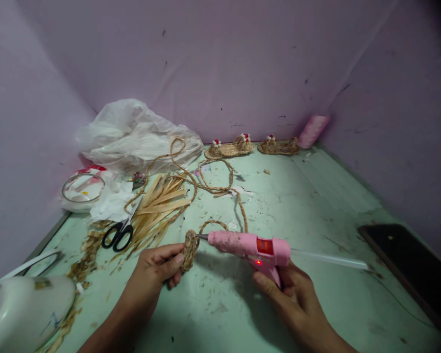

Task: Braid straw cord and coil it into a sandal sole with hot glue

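Observation:
Near the middle of the head view, my left hand (161, 267) pinches a small oval coil of braided straw rope (189, 252), tilted on edge above the table. My right hand (297, 294) is wrapped around the handle of a pink hot glue gun (248, 247), its red light lit. The gun's metal nozzle meets the coil's upper right edge, or lies very close to it. A clear glue stick (330, 259) juts from the gun's back end. From the coil, a loose length of braided rope (242, 211) loops away across the table.
Black-handled scissors (123, 230) lie beside dry straw strips (161, 206) on the left. Behind are a white plastic bag (132, 132), woven straw sandals (230, 149) with beads, and a pink roll (313, 131). A dark phone-like slab (407, 269) lies right; a white rounded object (29, 309) stands front left.

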`<move>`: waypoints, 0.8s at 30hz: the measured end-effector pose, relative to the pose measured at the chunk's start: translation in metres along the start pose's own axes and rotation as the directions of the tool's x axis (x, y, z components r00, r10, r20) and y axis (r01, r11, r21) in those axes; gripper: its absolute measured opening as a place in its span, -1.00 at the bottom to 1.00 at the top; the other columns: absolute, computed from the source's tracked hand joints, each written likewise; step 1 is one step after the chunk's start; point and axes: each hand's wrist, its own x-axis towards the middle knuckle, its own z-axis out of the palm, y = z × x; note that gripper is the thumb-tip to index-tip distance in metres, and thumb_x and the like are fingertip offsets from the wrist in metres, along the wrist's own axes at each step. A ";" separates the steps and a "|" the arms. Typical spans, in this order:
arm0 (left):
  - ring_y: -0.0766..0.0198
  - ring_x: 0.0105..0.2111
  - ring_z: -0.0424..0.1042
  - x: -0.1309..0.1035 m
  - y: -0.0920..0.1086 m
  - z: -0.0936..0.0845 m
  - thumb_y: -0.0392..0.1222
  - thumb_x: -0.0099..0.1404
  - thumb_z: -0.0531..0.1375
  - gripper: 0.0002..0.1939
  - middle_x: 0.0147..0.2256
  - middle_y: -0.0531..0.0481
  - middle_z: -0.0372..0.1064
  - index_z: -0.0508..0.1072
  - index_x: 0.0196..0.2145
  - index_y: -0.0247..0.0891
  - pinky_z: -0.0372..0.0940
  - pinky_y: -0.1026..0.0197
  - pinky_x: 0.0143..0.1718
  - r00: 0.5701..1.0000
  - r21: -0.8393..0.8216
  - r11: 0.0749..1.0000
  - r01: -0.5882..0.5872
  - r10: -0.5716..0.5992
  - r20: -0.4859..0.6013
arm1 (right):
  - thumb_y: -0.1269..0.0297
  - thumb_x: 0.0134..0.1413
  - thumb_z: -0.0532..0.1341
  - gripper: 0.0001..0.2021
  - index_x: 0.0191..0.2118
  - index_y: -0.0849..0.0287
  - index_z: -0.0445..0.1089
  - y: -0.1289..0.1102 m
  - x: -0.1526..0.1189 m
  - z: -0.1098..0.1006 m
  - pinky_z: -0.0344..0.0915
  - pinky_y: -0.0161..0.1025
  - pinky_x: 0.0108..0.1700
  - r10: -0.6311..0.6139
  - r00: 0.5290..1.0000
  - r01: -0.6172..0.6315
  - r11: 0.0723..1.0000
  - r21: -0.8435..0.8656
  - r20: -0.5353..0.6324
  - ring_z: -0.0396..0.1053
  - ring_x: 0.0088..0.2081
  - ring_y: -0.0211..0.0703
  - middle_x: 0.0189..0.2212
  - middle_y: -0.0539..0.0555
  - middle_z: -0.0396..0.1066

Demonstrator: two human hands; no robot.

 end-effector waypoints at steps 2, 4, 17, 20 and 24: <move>0.45 -0.71 0.14 0.000 -0.001 -0.001 -0.06 -0.18 0.36 -0.58 -0.73 0.07 0.26 0.60 -0.34 -0.37 0.00 0.36 -0.66 1.000 0.007 1.000 0.002 -0.002 -0.002 | 0.20 0.06 0.17 -0.85 -0.36 0.16 0.39 0.001 0.000 0.000 0.20 -0.36 -0.56 -0.003 1.000 0.003 1.000 0.014 0.010 0.33 -0.50 -0.23 -0.50 0.01 0.42; 0.45 -0.71 0.14 0.000 -0.002 -0.001 -0.06 -0.18 0.36 -0.57 -0.73 0.07 0.26 0.60 -0.34 -0.37 0.00 0.37 -0.66 1.000 0.011 1.000 0.002 -0.002 -0.001 | 0.20 0.07 0.17 -0.83 -0.31 0.17 0.42 0.000 0.000 0.000 0.25 -0.35 -0.51 -0.008 1.000 0.007 1.000 0.030 0.016 0.35 -0.48 -0.21 -0.49 0.01 0.42; 0.44 -0.70 0.12 0.000 -0.005 -0.003 -0.04 -0.12 0.34 -0.59 -0.75 0.08 0.23 0.60 -0.31 -0.35 0.00 0.36 -0.65 1.000 0.055 0.998 -0.022 0.021 0.016 | 0.23 0.05 0.17 -0.80 -0.26 0.18 0.48 0.000 0.002 0.000 0.28 -0.35 -0.50 -0.028 1.000 0.028 0.999 0.026 -0.009 0.37 -0.51 -0.22 -0.51 0.01 0.46; 0.44 -0.70 0.13 0.000 -0.004 -0.002 -0.04 -0.12 0.33 -0.58 -0.74 0.08 0.24 0.59 -0.30 -0.35 -0.01 0.36 -0.65 0.999 0.069 0.997 -0.025 0.023 0.028 | 0.22 0.05 0.17 -0.80 -0.27 0.18 0.48 -0.002 0.002 0.000 0.26 -0.36 -0.52 -0.034 0.999 0.034 0.999 0.013 -0.013 0.33 -0.53 -0.24 -0.54 0.00 0.43; 0.45 -0.71 0.11 0.000 -0.004 -0.002 -0.04 -0.14 0.34 -0.58 -0.76 0.09 0.21 0.59 -0.32 -0.36 -0.03 0.35 -0.66 1.000 0.061 0.998 -0.016 0.015 0.021 | 0.21 0.05 0.16 -0.78 -0.27 0.20 0.47 -0.005 0.003 0.001 0.23 -0.35 -0.56 -0.027 0.999 0.027 1.000 0.008 -0.025 0.30 -0.55 -0.24 -0.56 0.00 0.39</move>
